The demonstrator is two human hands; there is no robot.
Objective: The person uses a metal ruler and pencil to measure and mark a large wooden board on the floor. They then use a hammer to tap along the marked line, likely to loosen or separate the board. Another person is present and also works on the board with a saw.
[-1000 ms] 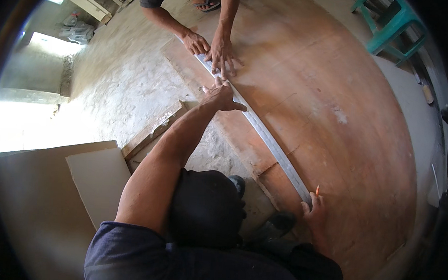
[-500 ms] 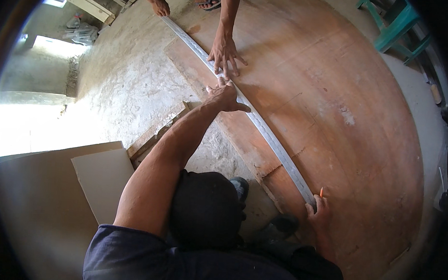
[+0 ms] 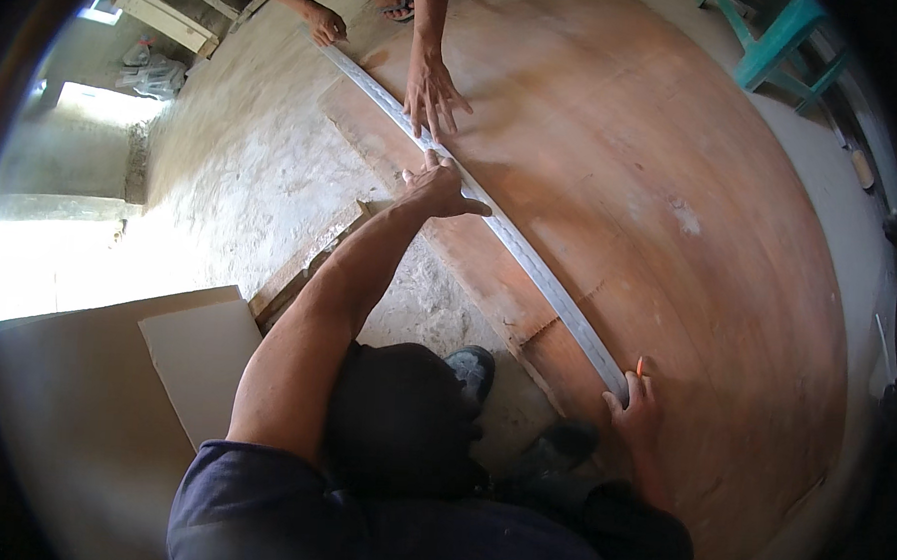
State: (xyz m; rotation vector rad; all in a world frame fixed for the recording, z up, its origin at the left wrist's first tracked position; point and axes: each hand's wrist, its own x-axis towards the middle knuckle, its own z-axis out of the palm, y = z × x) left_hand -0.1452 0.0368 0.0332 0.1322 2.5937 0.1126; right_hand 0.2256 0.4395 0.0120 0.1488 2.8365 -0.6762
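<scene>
A long, silver-grey metal strip (image 3: pixel 541 271) is lying diagonally across a broad reddish-brown board (image 3: pixel 709 281), running from near right to far left. The left hand (image 3: pixel 439 187) is pressing on its middle stretch, fingers reaching far, thumb spreading wide rightward. The right hand (image 3: pixel 639 402) is gripping the near end, with a slim orange pencil (image 3: pixel 640 366) poking up between its fingers. Beyond, a co-worker's splayed hand (image 3: pixel 434 91) is bearing on the strip, while the co-worker's other hand (image 3: pixel 325 24) is touching its far end, finger spacing unclear.
</scene>
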